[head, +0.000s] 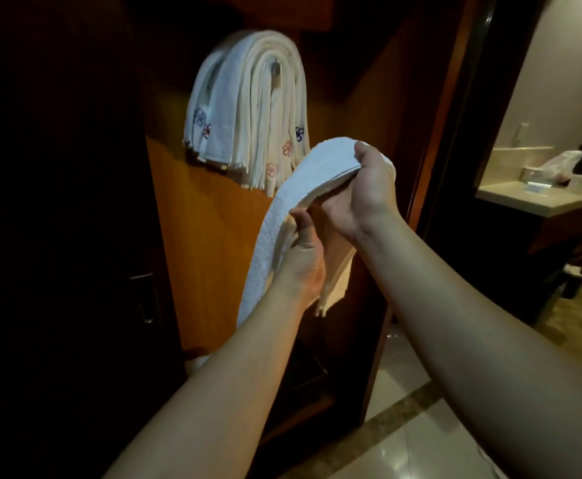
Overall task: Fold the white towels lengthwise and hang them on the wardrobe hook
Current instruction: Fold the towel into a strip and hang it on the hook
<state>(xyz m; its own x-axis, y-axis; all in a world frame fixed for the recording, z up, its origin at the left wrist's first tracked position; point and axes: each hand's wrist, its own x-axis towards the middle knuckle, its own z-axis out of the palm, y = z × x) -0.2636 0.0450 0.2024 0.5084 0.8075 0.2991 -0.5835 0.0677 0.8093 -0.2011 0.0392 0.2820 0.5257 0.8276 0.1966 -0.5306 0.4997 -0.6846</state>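
A white towel (303,181), folded into a long narrow strip, arches over my right hand (362,195), which grips its top bend. One end hangs down past my left hand (299,261), which holds the strip lower down with the thumb pressed on it. Above and to the left, several folded white towels (248,108) with small flower embroidery hang draped over the wardrobe hook (276,72), whose metal shows between the layers. The held towel is below and to the right of that stack, apart from it.
The wooden wardrobe panel (210,216) stands behind the towels. A dark door with a metal handle (146,299) is at the left. At the right, a doorway opens onto a vanity counter (538,198) with a plastic bag. Pale tiled floor (403,440) lies below.
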